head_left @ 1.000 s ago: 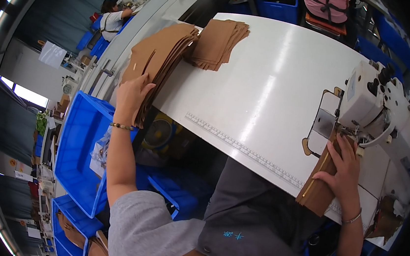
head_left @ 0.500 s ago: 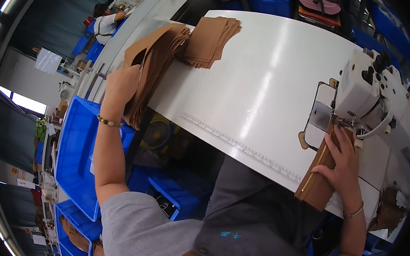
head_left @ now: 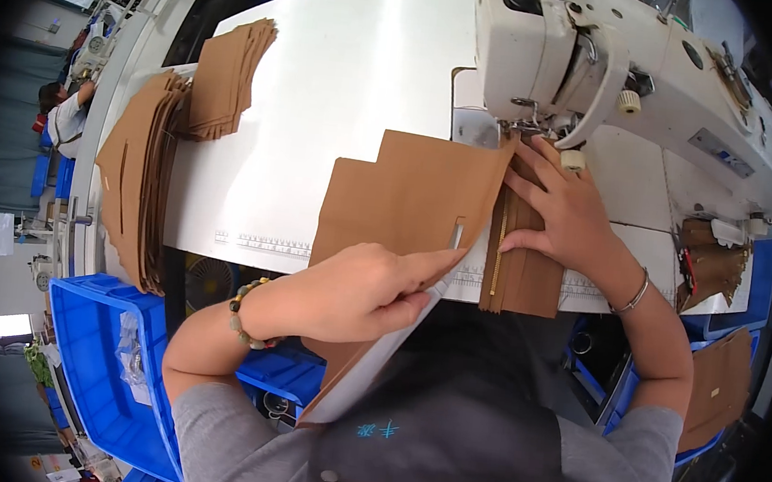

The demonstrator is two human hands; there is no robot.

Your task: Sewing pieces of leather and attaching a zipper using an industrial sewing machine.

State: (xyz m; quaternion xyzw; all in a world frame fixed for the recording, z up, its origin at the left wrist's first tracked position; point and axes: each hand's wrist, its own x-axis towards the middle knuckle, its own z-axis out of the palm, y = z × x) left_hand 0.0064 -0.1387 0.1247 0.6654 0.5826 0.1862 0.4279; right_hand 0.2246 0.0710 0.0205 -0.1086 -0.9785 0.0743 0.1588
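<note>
My left hand (head_left: 372, 291) is closed on a large brown cut piece (head_left: 396, 186) with a slot in it and a pale underside showing along its folded lower part. The piece lies partly on the white table, its upper right corner at the sewing machine's (head_left: 552, 62) presser foot. My right hand (head_left: 557, 206) lies with spread fingers on brown strips with a zipper (head_left: 516, 286) just below the foot. Its fingertips are close to the foot.
Two stacks of brown pieces (head_left: 136, 180) (head_left: 225, 77) lie at the table's (head_left: 331, 41) left. Blue bins (head_left: 109, 368) stand low at the left. More brown pieces (head_left: 709, 263) and small red-handled tools are at the right. A co-worker (head_left: 68, 117) sits in the far left background.
My left hand has left the tall stack and brought a brown piece across toward the machine. My right hand stays on the zipper strip. The view has swung toward the machine.
</note>
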